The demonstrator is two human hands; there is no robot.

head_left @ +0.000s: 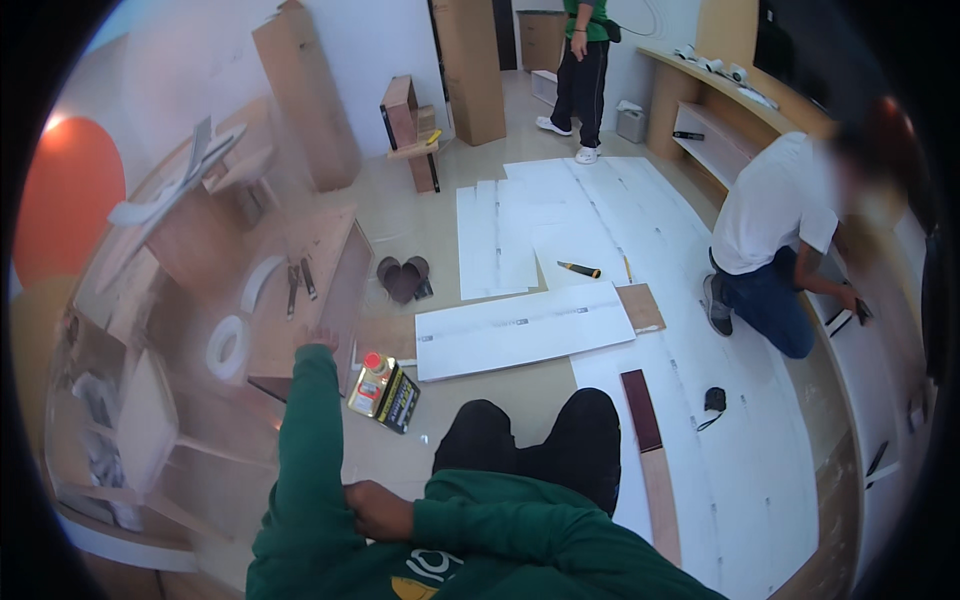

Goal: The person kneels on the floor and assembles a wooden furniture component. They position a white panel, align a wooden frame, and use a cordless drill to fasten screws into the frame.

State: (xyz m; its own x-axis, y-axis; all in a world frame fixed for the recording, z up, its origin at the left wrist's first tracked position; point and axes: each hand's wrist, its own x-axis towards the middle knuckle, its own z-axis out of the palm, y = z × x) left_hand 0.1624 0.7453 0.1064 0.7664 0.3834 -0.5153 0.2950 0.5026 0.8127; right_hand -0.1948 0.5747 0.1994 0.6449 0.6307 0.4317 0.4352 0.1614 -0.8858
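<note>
My left arm, in a green sleeve, reaches forward. My left hand (pixel 318 338) lies on the top of a low wooden box (pixel 325 250), fingers stretched out and partly blurred, holding nothing. My right hand (pixel 378 511) is closed at the left sleeve (pixel 312 440) near the elbow, its fingertips against the cloth. Beside the box stands a rectangular metal can (pixel 388 392) with a red cap. Two dark-handled tools (pixel 300 280) lie on the box near a white roll of edging tape (pixel 228 346). A long white panel (pixel 525 330) rests on wooden boards before my knees.
White sheets (pixel 690 400) cover the floor, with a yellow-black utility knife (pixel 580 270) and a tape measure (pixel 713 402) on them. A person in a white shirt (pixel 775 215) kneels at right by a long cabinet; another person (pixel 585 80) stands far back. Dark knee pads (pixel 403 278) lie ahead.
</note>
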